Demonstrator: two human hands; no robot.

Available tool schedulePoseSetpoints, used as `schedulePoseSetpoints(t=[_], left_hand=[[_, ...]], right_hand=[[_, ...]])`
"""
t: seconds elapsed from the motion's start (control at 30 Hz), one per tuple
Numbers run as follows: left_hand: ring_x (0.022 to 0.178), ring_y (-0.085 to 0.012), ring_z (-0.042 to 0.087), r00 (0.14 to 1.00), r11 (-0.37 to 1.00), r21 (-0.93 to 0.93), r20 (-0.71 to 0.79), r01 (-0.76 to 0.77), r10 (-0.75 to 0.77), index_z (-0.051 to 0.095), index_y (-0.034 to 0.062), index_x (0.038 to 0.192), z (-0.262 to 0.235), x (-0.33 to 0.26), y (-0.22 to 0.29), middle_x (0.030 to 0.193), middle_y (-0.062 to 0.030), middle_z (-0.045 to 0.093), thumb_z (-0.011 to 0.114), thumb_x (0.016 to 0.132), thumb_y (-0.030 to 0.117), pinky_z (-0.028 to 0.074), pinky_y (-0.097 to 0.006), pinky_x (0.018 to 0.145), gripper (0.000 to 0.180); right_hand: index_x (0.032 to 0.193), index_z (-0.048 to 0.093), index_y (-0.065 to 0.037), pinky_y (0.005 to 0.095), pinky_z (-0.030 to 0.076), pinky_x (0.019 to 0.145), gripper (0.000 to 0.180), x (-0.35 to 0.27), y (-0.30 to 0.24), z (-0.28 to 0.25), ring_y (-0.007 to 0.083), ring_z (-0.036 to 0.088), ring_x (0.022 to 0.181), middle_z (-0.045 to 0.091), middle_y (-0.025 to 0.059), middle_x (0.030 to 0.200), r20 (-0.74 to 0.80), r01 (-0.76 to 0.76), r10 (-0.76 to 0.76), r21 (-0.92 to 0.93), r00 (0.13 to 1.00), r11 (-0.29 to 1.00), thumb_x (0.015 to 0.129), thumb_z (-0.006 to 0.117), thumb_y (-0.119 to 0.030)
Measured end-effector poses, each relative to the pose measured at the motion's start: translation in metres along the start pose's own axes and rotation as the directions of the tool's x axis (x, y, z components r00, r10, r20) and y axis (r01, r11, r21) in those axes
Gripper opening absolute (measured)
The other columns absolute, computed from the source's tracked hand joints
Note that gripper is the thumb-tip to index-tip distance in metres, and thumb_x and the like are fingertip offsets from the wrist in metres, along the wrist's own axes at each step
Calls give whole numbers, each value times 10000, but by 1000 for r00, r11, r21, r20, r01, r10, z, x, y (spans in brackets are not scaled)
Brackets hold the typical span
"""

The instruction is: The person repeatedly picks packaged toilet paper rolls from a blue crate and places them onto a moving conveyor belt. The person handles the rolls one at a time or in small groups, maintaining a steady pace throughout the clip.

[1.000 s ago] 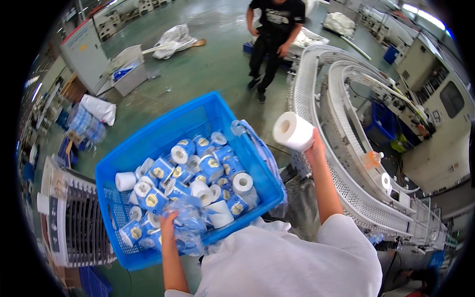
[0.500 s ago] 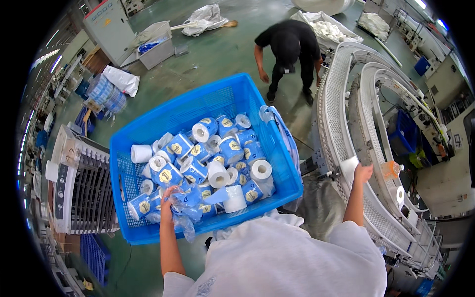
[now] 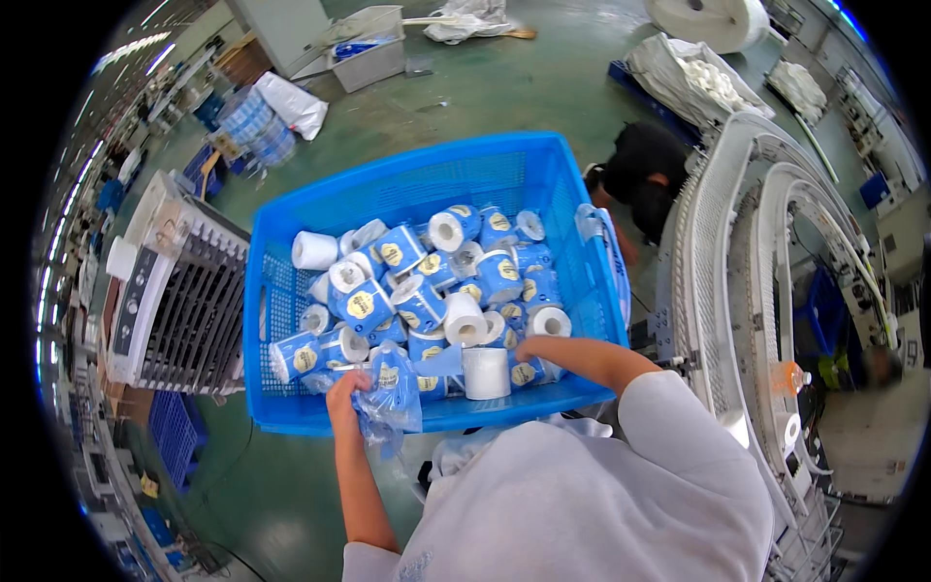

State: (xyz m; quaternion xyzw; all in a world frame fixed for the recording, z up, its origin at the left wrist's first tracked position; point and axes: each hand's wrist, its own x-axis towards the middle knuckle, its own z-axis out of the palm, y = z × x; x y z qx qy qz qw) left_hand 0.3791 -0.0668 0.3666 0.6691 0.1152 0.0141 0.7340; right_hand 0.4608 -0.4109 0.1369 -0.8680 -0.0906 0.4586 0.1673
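A large blue plastic basket (image 3: 407,158) in front of me holds many toilet rolls, most in blue printed wrappers and some bare white. My left hand (image 3: 346,396) is closed on a crumpled clear-and-blue plastic wrapper (image 3: 391,393) at the basket's near side. A bare white toilet roll (image 3: 486,374) stands near that rim, right of the wrapper. My right hand (image 3: 533,349) reaches into the near right part of the basket, beside a blue-wrapped roll (image 3: 523,372); its fingertips are mostly hidden. Another white roll (image 3: 734,428) lies on the curved conveyor (image 3: 713,320) at my right.
A co-worker (image 3: 652,175) in dark clothes bends low between the basket and the conveyor. An orange-capped bottle (image 3: 787,378) is by the inner conveyor track. A slatted grey-white cooler (image 3: 189,301) stands left of the basket, with a blue pallet (image 3: 177,436) below it.
My right hand has left the white roll on the conveyor and come into the basket. My left hand still holds the wrapper. The co-worker has bent lower, and my view has shifted.
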Motion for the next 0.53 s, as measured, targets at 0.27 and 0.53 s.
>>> schedulePoseSetpoints(t=[0.27,0.53], left_hand=[[877,-92,484,971,987,-53,-197,-149,136,452,57,982,-46,-48,10,1077,-122,537,502,727,-52,386,-192,738,282],[749,-148,581,990,997,-70,144,18,-7,531,2,992,-58,-25,14,891,-140,631,561,731,86,440,-254,690,276]], right_hand=[[1153,494,88,368,451,850,793,30,23,47,304,562,1000,560,222,1118,-49,-231,325,605,944,762,593,786,-392],[1203,565,-162,331,473,833,553,-33,-32,-122,249,606,943,600,147,1113,-36,156,-291,902,956,402,743,671,-451]])
